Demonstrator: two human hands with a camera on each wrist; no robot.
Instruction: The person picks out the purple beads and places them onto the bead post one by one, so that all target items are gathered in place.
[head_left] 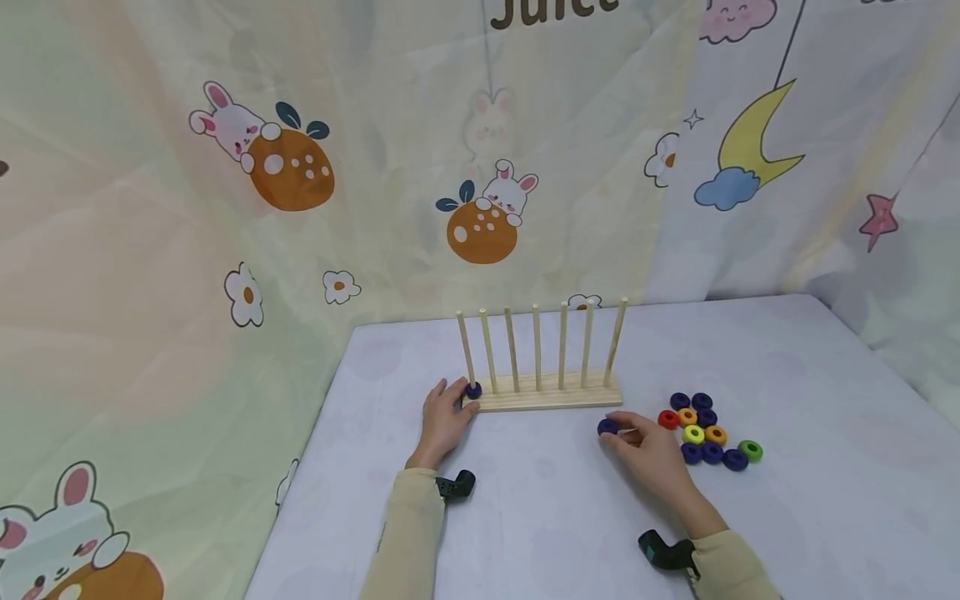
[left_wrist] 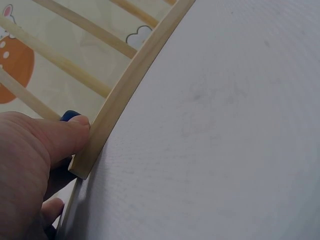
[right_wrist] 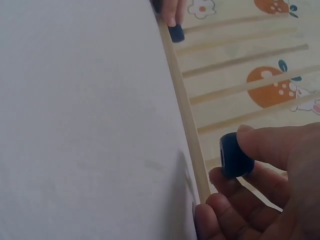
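A wooden peg rack [head_left: 551,402] with several upright dowels stands on the table. At its left end my left hand [head_left: 442,421] grips the base, with the thumb [left_wrist: 75,131] on the front edge. Around the leftmost dowel, low on the base, sits a dark blue ring [head_left: 473,390], partly covered by that thumb in the left wrist view. My right hand [head_left: 647,454] pinches another dark blue ring [right_wrist: 235,155] between thumb and fingers, held in front of the rack's right end. The other dowels carry no rings.
Right of my right hand lies a loose group of rings: dark blue [head_left: 736,460], red [head_left: 668,419], orange [head_left: 716,435], yellow [head_left: 693,434] and green [head_left: 750,451]. A printed cloth [head_left: 405,150] hangs behind the white table [head_left: 525,517].
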